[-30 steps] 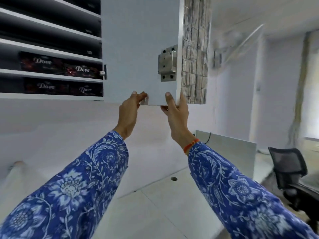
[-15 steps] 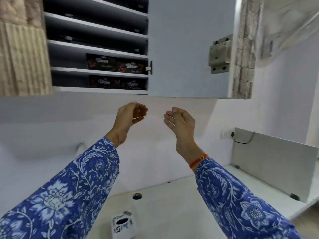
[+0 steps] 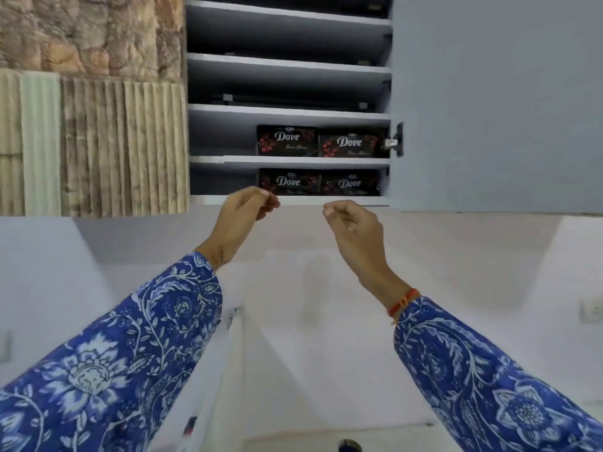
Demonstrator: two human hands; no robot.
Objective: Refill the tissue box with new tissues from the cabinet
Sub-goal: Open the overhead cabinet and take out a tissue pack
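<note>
The wall cabinet (image 3: 287, 112) stands open above me, its grey door (image 3: 489, 102) swung to the right. Black tissue packs marked Dove lie on the two lowest shelves: two on the upper one (image 3: 287, 140) and two on the bottom one (image 3: 288, 181). My left hand (image 3: 243, 213) is raised just below the bottom shelf's front edge, fingers curled, holding nothing. My right hand (image 3: 354, 223) hangs a little lower and to the right, fingers also curled and empty. The tissue box is not in view.
A closed cabinet front with stone and ribbed wood texture (image 3: 91, 106) sits left of the open one. A white wall (image 3: 310, 288) lies behind my arms. A white panel edge (image 3: 235, 324) rises below my left forearm, and a wall socket (image 3: 590, 309) is at far right.
Both hands let go of the door's lower edge, dropped, then rose toward the bottom shelf. The view swung left, bringing the open shelves to the centre.
</note>
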